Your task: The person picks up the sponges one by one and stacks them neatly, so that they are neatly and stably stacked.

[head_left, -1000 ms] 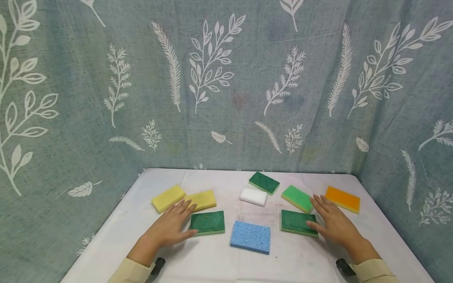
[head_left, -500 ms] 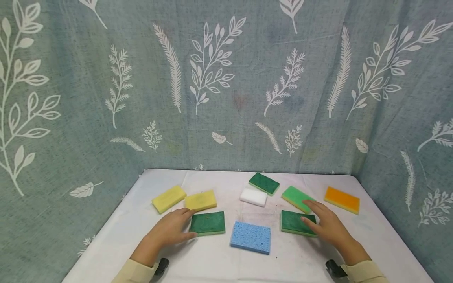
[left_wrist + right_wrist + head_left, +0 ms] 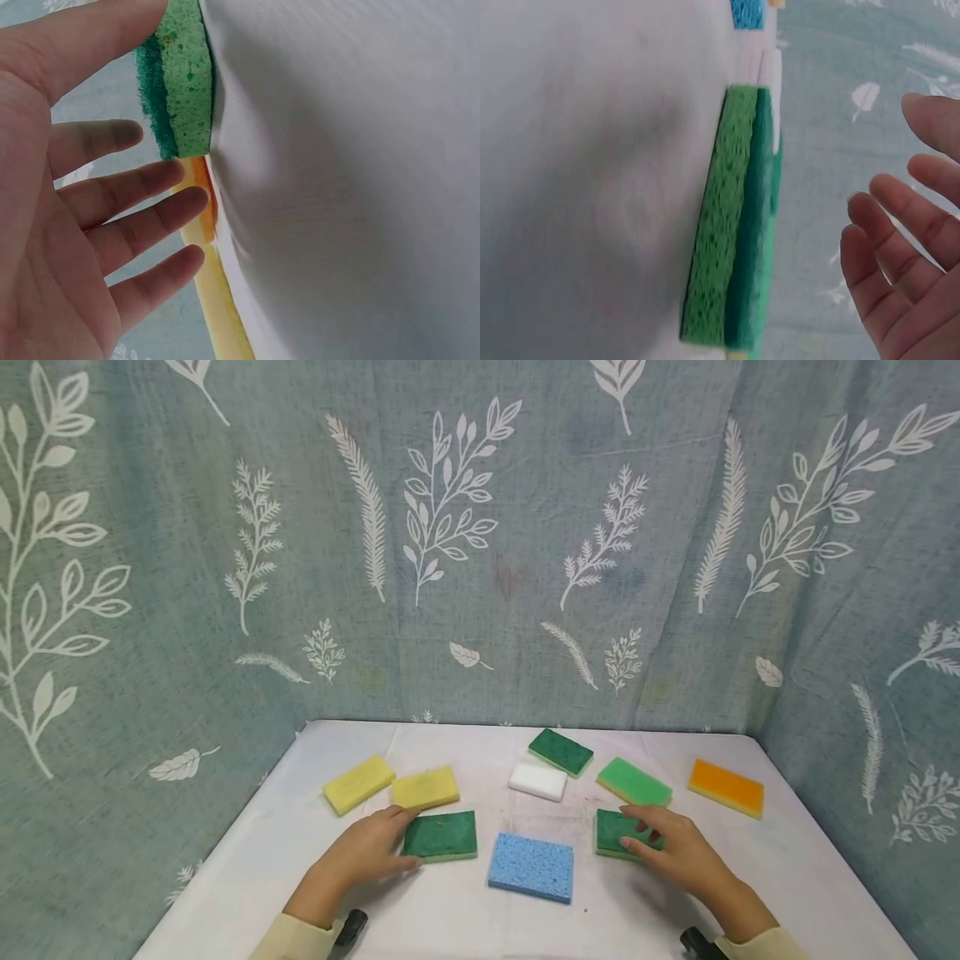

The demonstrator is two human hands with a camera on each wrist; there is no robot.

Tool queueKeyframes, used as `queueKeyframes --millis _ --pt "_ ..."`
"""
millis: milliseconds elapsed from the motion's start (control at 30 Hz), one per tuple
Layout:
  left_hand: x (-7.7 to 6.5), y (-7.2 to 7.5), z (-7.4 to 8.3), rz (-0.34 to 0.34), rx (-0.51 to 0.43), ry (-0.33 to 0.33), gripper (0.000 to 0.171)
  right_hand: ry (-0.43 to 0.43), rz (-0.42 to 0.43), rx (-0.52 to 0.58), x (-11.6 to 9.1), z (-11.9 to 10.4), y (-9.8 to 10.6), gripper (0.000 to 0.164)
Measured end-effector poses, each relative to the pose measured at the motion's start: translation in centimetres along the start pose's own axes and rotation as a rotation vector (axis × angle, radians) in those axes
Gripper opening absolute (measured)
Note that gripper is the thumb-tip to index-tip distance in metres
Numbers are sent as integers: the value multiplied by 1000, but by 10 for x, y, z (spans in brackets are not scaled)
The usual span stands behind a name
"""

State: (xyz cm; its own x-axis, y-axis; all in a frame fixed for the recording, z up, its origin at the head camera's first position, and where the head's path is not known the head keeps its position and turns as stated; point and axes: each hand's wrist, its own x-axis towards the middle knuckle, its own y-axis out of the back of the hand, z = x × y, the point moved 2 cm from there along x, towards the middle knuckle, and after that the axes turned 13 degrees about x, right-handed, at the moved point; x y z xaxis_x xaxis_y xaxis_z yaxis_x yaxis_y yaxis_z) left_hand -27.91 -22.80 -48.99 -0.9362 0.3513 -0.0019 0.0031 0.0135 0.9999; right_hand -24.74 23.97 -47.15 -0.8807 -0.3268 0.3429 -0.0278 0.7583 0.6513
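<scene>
My left hand (image 3: 363, 853) is at the left end of a dark green scouring sponge (image 3: 446, 835), thumb and fingers spread about its edge. In the left wrist view the thumb (image 3: 97, 41) reaches this sponge's side, and the other fingers extend without curling round anything; contact is hard to tell. Over the right part of a second dark green scouring sponge (image 3: 610, 833) hovers my right hand (image 3: 686, 856), fingers loosely bent. The right wrist view shows a gap between that hand (image 3: 907, 247) and the sponge (image 3: 724, 217). Between the two lies a blue sponge (image 3: 531, 867).
Behind are two yellow sponges (image 3: 358, 785), a white sponge (image 3: 537, 781), another dark green sponge (image 3: 561, 752), a light green sponge (image 3: 634, 781) and an orange sponge (image 3: 726, 787). All lie on a white-covered table (image 3: 450, 918), with patterned cloth (image 3: 480, 543) hanging around it.
My right hand has moved left and nearer, off the light green sponge's corner, over the dark green sponge. My left hand's fingers have drawn back from the yellow sponge toward the green sponge's left end.
</scene>
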Motion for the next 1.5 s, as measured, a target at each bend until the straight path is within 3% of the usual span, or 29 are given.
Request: queueKeyframes --millis 167,533,833,1133,1500 --pt "4 -1 0 5 -40 0 90 26 -63 -7 3 -3 -9 48" --pt "12 -3 1 19 -90 8 87 -15 -197 81 2 -9 -31 63" --pt "12 -4 2 19 -139 42 80 -34 -251 23 4 -20 -54 72" --pt "12 -2 4 106 -91 21 84 -76 -270 -24 4 -25 -65 85" --pt "8 -1 5 145 -176 6 75 -83 -227 27 8 -27 -74 85"
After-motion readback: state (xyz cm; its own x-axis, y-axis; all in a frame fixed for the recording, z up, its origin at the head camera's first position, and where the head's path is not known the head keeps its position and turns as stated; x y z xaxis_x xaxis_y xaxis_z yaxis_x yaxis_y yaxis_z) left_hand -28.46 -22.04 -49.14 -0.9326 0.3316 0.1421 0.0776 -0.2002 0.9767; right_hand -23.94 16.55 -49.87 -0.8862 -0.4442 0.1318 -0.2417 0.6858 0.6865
